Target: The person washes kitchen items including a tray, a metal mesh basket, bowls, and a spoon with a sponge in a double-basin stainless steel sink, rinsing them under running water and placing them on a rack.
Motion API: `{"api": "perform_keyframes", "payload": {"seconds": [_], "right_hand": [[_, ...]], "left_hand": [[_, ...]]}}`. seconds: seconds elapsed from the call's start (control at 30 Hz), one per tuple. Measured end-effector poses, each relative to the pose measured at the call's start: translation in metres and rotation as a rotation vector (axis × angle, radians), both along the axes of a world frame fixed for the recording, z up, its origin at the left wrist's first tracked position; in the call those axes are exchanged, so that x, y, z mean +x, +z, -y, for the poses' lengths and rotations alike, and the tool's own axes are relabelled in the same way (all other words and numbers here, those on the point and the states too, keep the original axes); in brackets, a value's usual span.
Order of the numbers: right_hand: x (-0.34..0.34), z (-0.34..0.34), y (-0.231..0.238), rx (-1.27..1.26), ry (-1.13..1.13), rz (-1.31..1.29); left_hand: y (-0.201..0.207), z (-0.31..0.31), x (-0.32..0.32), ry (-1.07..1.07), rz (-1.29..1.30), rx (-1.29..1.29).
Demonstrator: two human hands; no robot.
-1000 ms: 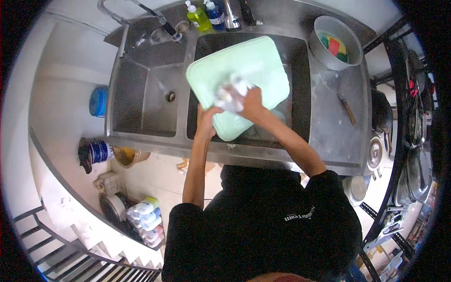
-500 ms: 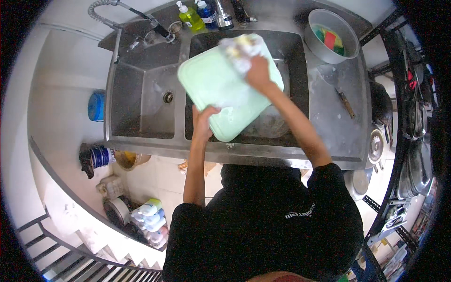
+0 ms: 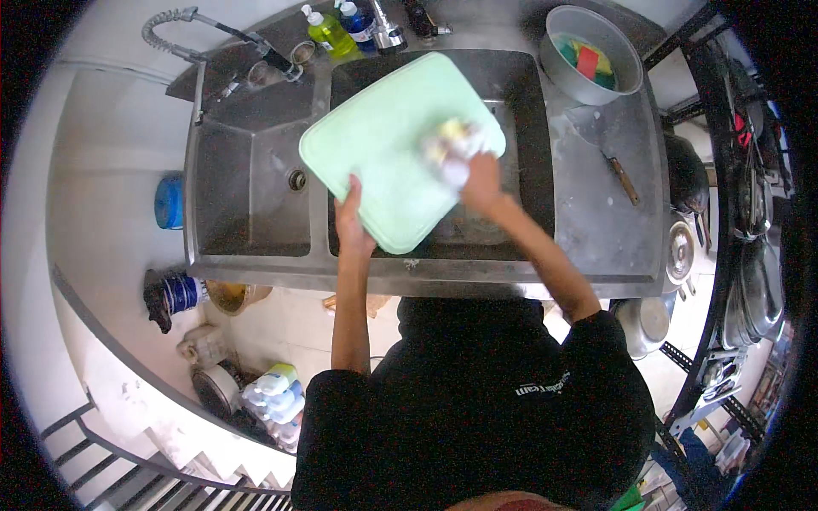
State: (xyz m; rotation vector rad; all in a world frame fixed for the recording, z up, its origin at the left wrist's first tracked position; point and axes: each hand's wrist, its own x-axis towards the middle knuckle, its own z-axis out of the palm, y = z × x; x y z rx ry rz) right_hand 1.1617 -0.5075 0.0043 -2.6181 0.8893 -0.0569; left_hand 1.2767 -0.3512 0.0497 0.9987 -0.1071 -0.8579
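Note:
A flat, pale green rectangular plastic board (image 3: pixel 388 140) with rounded corners and a line along its rim is tilted over the large sink basin. My left hand (image 3: pixel 351 223) grips its near left edge, the thumb lying on the upper face. On the board's right part, my right hand (image 3: pixel 484 183) presses a bunched white-and-yellow scrubbing pad (image 3: pixel 452 149). Motion blurs the pad, so I cannot tell whether it is cloth or sponge. The fingers of my right hand are closed around it and partly hidden.
Left lies a smaller sink basin (image 3: pixel 264 192) with a spring-hose faucet (image 3: pixel 277 60). Yellow-green (image 3: pixel 331 36) and blue (image 3: pixel 358 27) soap bottles stand behind. On the right counter are a grey tub (image 3: pixel 588 85) holding sponges and a wooden-handled turner (image 3: pixel 624 179). A pan-filled rack (image 3: pixel 733 213) borders the right.
My right hand has moved the pad from the board's far edge nearer to me, across its right part. The board has shifted slightly left, and my left thumb now points more upward along it.

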Motion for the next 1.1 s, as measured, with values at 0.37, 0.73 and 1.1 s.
{"api": "perform_keyframes", "payload": {"seconds": [0.37,0.73,1.1], "right_hand": [[0.007,-0.074,0.044,0.022,0.16,0.48],[-0.079,-0.039,0.001,-0.169,-0.009,0.388],[-0.064,0.108,-0.051,-0.224,-0.366,0.144]], "left_hand": [[-0.027,0.008,-0.003,-0.014,-0.013,0.069],[-0.04,0.064,-0.061,-0.405,0.113,0.179],[-0.14,0.087,-0.059,-0.897,0.211,0.32]]}}
